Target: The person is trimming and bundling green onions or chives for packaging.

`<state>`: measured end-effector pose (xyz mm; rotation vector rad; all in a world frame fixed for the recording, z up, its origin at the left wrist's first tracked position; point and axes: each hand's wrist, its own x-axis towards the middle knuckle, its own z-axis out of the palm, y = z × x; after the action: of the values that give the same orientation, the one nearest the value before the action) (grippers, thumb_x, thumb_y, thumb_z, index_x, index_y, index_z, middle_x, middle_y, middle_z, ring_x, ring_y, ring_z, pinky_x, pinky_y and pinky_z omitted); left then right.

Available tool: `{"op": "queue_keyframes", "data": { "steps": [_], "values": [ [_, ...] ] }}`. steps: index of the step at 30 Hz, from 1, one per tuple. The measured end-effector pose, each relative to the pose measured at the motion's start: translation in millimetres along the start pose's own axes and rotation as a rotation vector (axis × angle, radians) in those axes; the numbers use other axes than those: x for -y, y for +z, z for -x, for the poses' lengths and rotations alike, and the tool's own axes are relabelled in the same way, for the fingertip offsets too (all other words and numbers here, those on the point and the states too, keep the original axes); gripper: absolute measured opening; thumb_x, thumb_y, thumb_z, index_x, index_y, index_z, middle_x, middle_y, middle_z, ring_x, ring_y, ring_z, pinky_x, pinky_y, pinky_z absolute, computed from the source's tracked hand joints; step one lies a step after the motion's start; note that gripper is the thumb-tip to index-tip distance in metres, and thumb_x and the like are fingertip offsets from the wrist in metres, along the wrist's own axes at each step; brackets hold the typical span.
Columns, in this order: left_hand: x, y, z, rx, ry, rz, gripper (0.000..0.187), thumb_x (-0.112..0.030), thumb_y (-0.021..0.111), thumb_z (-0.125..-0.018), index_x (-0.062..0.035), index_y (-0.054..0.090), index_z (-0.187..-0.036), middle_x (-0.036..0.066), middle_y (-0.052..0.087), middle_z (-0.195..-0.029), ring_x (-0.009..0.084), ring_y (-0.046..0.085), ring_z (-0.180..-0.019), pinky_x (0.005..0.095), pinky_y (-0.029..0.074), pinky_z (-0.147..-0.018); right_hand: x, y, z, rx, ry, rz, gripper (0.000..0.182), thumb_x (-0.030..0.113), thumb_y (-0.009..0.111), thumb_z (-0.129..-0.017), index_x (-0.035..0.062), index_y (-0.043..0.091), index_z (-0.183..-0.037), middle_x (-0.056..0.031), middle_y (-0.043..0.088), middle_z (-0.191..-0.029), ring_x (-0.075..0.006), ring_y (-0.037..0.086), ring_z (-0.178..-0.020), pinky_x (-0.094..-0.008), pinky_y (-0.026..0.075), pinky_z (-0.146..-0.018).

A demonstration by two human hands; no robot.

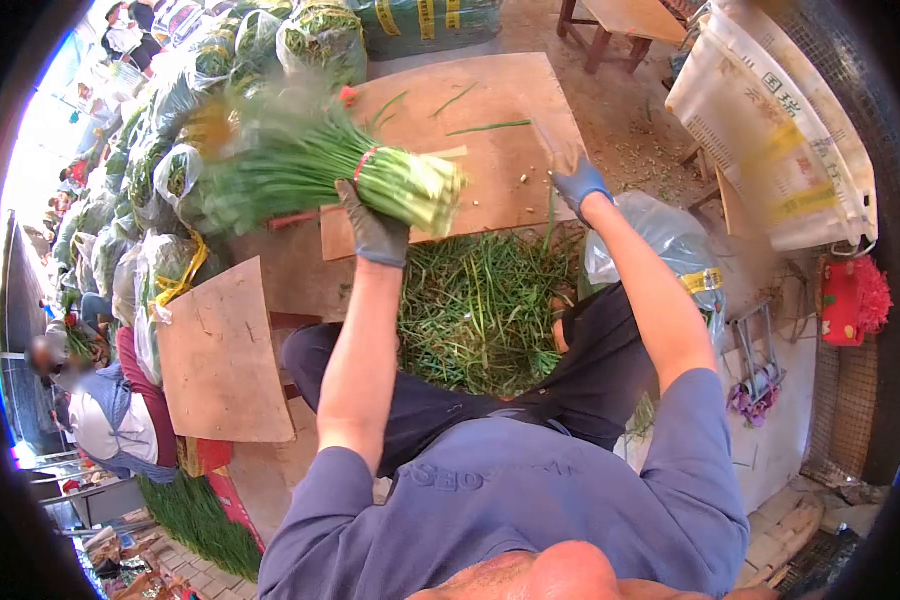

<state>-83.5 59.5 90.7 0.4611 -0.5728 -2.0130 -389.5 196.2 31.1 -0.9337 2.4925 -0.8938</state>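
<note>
A thick bundle of long green stalks (310, 170), tied with a red band near its pale cut ends, is in my left hand (375, 228), which wears a dark glove. The leafy end points left and is blurred. My right hand (578, 184), in a blue-grey glove, is at the right side of the wooden board (510, 95), closed around something thin and blurred that I cannot make out clearly. A few loose green stalks (488, 128) and small pale scraps lie on the board.
Green trimmings (480, 310) cover the floor between my legs. Bagged greens (185, 170) are piled at the left, near a second board (220, 350) and another person (120, 415). A clear plastic bag (655, 240) and a hanging white sack (770, 130) are at the right.
</note>
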Motion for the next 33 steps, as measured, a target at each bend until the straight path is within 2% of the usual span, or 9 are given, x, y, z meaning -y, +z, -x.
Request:
{"op": "queue_keyframes", "data": {
  "steps": [3, 6, 9, 10, 16, 19, 24, 28, 33],
  "values": [
    [19.1, -21.4, -9.9, -0.205, -0.251, 0.004, 0.083, -0.068, 0.057, -0.085, -0.0096, 0.041, -0.142, 0.016, 0.049, -0.137, 0.0332, 0.051, -0.124, 0.0475, 0.045, -0.104, 24.9, -37.7, 36.7, 0.188, 0.222, -0.489, 0.063, 0.025, 0.070, -0.082, 0.0030, 0.048, -0.137, -0.0162, 0.069, -0.095, -0.0249, 0.067, -0.079, -0.0389, 0.055, -0.070],
    [27.3, -45.7, 9.9, -0.334, -0.404, -0.424, 0.071, -0.056, 0.061, -0.090, -0.0077, 0.044, -0.140, 0.016, 0.056, -0.127, 0.0327, 0.058, -0.115, 0.0433, 0.051, -0.096, -3.9, -24.6, 49.3, 0.065, 0.062, -0.767, 0.042, 0.016, 0.069, -0.085, 0.0032, 0.056, -0.123, -0.0060, 0.063, -0.079, -0.0144, 0.058, -0.058, -0.0308, 0.049, -0.050],
    [10.9, -16.5, 39.2, 0.060, -0.380, -0.985, 0.060, -0.044, 0.061, -0.094, -0.0069, 0.046, -0.139, 0.015, 0.062, -0.116, 0.0315, 0.063, -0.106, 0.0398, 0.053, -0.091, 21.0, -42.2, 100.8, 0.075, 0.113, -1.019, 0.034, 0.011, 0.066, -0.088, 0.0035, 0.057, -0.120, -0.0037, 0.061, -0.077, -0.0119, 0.058, -0.057, -0.0283, 0.048, -0.048],
    [5.7, -1.1, 39.6, 0.235, -0.228, -1.078, 0.058, -0.035, 0.065, -0.093, -0.0062, 0.046, -0.140, 0.013, 0.065, -0.105, 0.0290, 0.065, -0.099, 0.0360, 0.054, -0.085, 29.2, -41.2, 115.8, 0.079, 0.135, -1.114, 0.033, 0.010, 0.065, -0.088, 0.0034, 0.057, -0.119, -0.0031, 0.061, -0.077, -0.0111, 0.058, -0.057, -0.0276, 0.048, -0.048],
    [12.3, 54.4, -56.4, 0.431, 0.634, -2.513, 0.107, -0.061, 0.076, -0.070, -0.0114, 0.027, -0.153, 0.025, 0.041, -0.146, 0.0393, 0.039, -0.137, 0.0521, 0.031, -0.111, 17.4, -1.5, 139.4, -0.003, 0.116, -1.218, 0.030, 0.007, 0.063, -0.090, 0.0042, 0.055, -0.118, -0.0017, 0.059, -0.078, -0.0092, 0.054, -0.053, -0.0255, 0.046, -0.046],
    [40.6, 40.5, -105.7, 0.414, 0.126, -2.714, 0.124, -0.071, 0.074, -0.063, -0.0145, 0.015, -0.156, 0.024, 0.021, -0.158, 0.0415, 0.018, -0.146, 0.0560, 0.016, -0.116, 11.6, -3.1, 136.5, 0.053, 0.089, -1.169, 0.039, 0.007, 0.063, -0.091, 0.0046, 0.051, -0.128, -0.0012, 0.058, -0.081, -0.0084, 0.053, -0.055, -0.0239, 0.045, -0.046],
    [65.2, 33.5, -128.3, 0.342, 0.228, -2.732, 0.103, -0.061, 0.069, -0.073, -0.0109, 0.027, -0.152, 0.018, 0.059, -0.119, 0.0337, 0.059, -0.110, 0.0570, 0.030, -0.108, 8.7, -5.9, 132.2, 0.097, 0.185, -1.095, 0.043, 0.009, 0.064, -0.091, 0.0050, 0.050, -0.131, -0.0003, 0.057, -0.079, -0.0075, 0.052, -0.056, -0.0235, 0.044, -0.047],
    [51.8, 28.0, -89.9, 0.906, 0.406, -2.702, 0.092, -0.057, 0.071, -0.071, -0.0072, 0.040, -0.143, 0.017, 0.059, -0.120, 0.0324, 0.054, -0.118, 0.0539, 0.029, -0.110, 16.6, -9.6, 127.2, 0.098, 0.163, -1.096, 0.044, 0.012, 0.065, -0.090, 0.0048, 0.052, -0.131, -0.0019, 0.059, -0.080, -0.0083, 0.054, -0.058, -0.0257, 0.045, -0.049],
    [76.5, 42.2, -76.5, 0.795, 0.029, -2.889, 0.087, -0.049, 0.072, -0.074, -0.0045, 0.041, -0.141, 0.020, 0.050, -0.134, 0.0351, 0.048, -0.127, 0.0551, 0.028, -0.112, 12.1, 16.0, 135.0, 0.025, -0.013, -0.831, 0.041, 0.019, 0.067, -0.087, 0.0037, 0.056, -0.124, -0.0148, 0.065, -0.083, -0.0205, 0.065, -0.066, -0.0339, 0.052, -0.059]
  ]
}}
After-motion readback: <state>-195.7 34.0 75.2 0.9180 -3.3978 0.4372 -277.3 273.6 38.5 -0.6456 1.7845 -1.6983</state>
